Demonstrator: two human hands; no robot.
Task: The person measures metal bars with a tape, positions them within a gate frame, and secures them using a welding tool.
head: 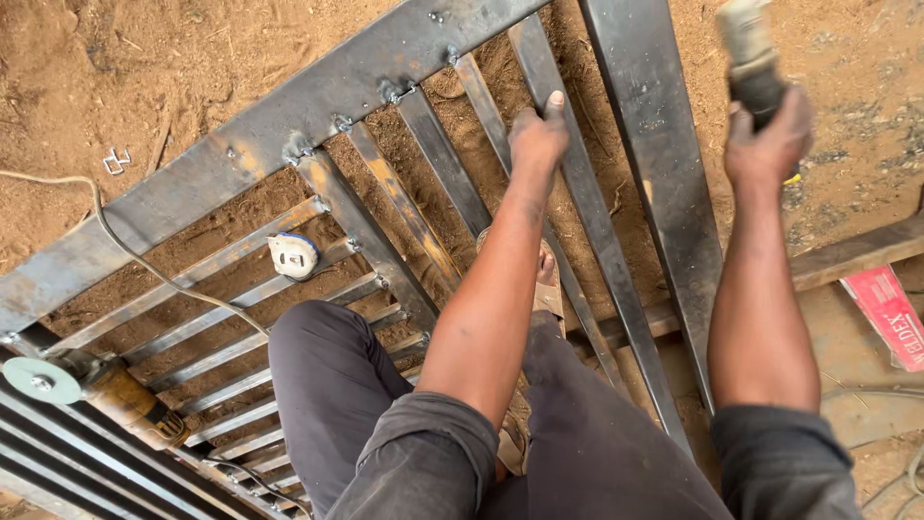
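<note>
A yellow angle grinder with a pale disc [91, 393] is lying far left of the left hand [537, 137], which is pressing, fingers together, on a grey steel bar of the welded gate frame [289, 125]. The right hand [768, 144] is clamping around a dusty dark tool handle [751, 60].

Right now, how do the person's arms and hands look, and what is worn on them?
Both forearms are bare, with dark grey sleeves pushed up near the elbows. The left hand and the right hand wear no gloves, and both look dusty. No watch, ring or band shows on either wrist.
</note>
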